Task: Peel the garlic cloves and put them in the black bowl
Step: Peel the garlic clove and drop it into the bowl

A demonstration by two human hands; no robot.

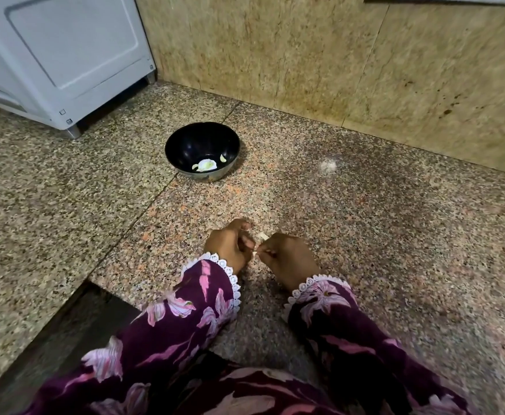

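Note:
A black bowl (202, 151) stands on the speckled granite counter, well beyond my hands. Inside it lie a few pale garlic pieces (205, 165). My left hand (230, 247) and my right hand (287, 259) meet low over the counter, fingers curled. Between their fingertips they pinch a small pale garlic clove (261, 237) with a strip of skin sticking out. Most of the clove is hidden by the fingers.
A white appliance (63, 58) stands at the back left on short feet. A beige stone wall (335, 55) runs behind the counter. The granite counter (395, 235) has a dark drop-off (65, 319) at the lower left. A small white smudge (328, 165) marks the counter right of the bowl.

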